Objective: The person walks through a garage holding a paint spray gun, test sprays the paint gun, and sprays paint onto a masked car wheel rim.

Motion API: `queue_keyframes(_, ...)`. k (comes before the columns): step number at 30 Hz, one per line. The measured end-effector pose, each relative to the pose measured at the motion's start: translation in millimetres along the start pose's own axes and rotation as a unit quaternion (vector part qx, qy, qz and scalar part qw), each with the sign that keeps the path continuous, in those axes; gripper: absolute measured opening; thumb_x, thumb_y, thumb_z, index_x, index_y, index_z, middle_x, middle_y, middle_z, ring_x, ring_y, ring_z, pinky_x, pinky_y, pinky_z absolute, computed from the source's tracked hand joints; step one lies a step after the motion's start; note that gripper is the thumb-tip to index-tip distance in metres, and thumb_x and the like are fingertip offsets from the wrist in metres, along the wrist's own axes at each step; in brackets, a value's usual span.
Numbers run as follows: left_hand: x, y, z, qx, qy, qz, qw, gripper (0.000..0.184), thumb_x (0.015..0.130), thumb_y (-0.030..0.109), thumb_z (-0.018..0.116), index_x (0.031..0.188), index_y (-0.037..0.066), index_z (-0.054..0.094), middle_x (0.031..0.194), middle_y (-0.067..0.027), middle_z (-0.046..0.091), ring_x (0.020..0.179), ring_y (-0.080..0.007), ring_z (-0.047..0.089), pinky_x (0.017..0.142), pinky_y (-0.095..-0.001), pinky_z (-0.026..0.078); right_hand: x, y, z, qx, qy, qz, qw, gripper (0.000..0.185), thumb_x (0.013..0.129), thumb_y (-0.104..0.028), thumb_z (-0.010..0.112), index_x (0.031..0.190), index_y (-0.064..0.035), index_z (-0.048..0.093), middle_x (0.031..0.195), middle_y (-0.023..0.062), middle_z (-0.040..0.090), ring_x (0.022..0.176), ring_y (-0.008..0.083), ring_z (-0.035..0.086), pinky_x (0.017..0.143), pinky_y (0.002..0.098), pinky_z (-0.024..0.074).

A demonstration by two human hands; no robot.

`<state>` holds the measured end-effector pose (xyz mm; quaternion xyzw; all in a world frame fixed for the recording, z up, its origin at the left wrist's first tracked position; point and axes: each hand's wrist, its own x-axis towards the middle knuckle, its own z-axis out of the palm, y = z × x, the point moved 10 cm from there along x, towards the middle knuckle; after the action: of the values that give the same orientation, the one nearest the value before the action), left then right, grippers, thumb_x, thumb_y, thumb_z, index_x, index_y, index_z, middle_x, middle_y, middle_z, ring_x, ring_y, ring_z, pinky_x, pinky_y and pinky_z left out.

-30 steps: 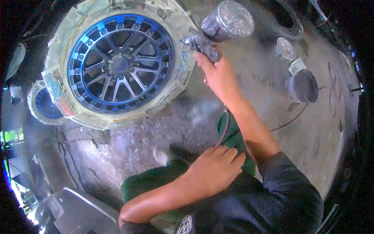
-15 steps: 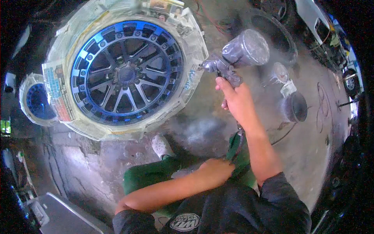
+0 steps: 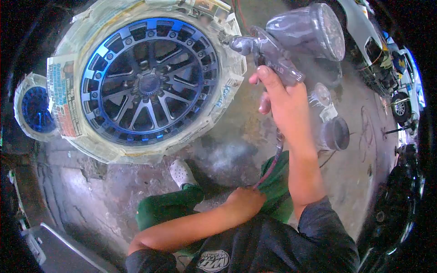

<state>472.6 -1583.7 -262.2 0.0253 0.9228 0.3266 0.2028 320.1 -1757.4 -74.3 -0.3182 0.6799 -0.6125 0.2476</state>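
My right hand (image 3: 291, 109) is closed round the handle of a spray gun (image 3: 273, 52), its nozzle facing left. A large, paint-smeared cup (image 3: 305, 32) sits tilted on the gun. Left of the nozzle is a wheel (image 3: 149, 84) with dark grey spokes and a shiny blue outer ring. Newspaper and tape (image 3: 61, 98) cover the tyre around it. From the gun's handle an air hose (image 3: 273, 167) curves down to my left hand (image 3: 246, 201), which is closed around it near my lap; its fingertips are mostly hidden.
A second masked blue wheel (image 3: 38, 109) stands at the far left. A dark can (image 3: 334, 133) and a smeared clear cup (image 3: 322, 94) are on the floor at right. Vehicle parts (image 3: 378, 63) line the right edge. A grey panel (image 3: 59, 248) lies at lower left.
The spray gun and my right hand have come closer to the camera and look larger, with the cup now higher and further right. My left hand stays on the hose.
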Motion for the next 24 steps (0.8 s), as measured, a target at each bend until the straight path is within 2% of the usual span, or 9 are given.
queue_keyframes(3,-6,3,-12,-0.005,0.044,0.017,0.999,0.019,0.089,0.013,0.056,0.101,0.003,0.067,0.102,-0.0182,0.07,0.095,-0.0351,0.071,0.076,-0.0477,0.06,-2,8,-3,-0.019,-0.001,0.036,0.999,0.033,0.096,-0.035,0.067,0.109,-0.0054,0.063,0.084,0.001,0.067,0.05,0.0073,0.053,0.045,0.0244,0.0431)
queue_keyframes(6,-9,4,-23,-0.013,0.069,0.022,0.997,0.018,0.088,0.013,0.057,0.097,0.002,0.068,0.099,-0.0185,0.071,0.093,-0.0354,0.072,0.075,-0.0478,0.06,1,23,-9,-0.09,0.015,0.067,0.994,0.036,0.097,-0.042,0.062,0.098,-0.0062,0.068,0.082,-0.0001,0.066,0.051,0.0073,0.052,0.048,0.0259,0.0438)
queue_keyframes(10,2,5,-14,-0.011,0.02,-0.012,1.0,0.019,0.087,0.014,0.058,0.093,0.002,0.072,0.095,-0.0193,0.072,0.09,-0.0358,0.073,0.075,-0.0468,0.06,9,22,-6,-0.103,0.029,0.042,0.993,0.037,0.097,-0.043,0.062,0.097,-0.0065,0.068,0.079,-0.0003,0.065,0.051,0.0071,0.051,0.048,0.0261,0.0433)
queue_keyframes(18,3,1,-7,0.005,0.036,-0.005,0.999,0.019,0.088,0.013,0.058,0.094,0.003,0.073,0.098,-0.0183,0.073,0.091,-0.035,0.073,0.073,-0.0492,0.06,12,-39,31,-0.062,-0.003,-0.045,0.997,0.035,0.098,-0.039,0.062,0.094,-0.005,0.068,0.08,-0.0003,0.066,0.052,0.0058,0.051,0.047,0.0242,0.0419)
queue_keyframes(24,4,-2,-9,-0.002,0.021,-0.013,1.0,0.019,0.088,0.012,0.059,0.095,0.003,0.073,0.098,-0.018,0.074,0.091,-0.0345,0.074,0.073,-0.0484,0.06,6,-59,42,-0.046,-0.028,-0.063,0.997,0.034,0.098,-0.037,0.062,0.101,-0.0039,0.069,0.083,0.0007,0.067,0.052,0.0064,0.051,0.046,0.0231,0.0409)
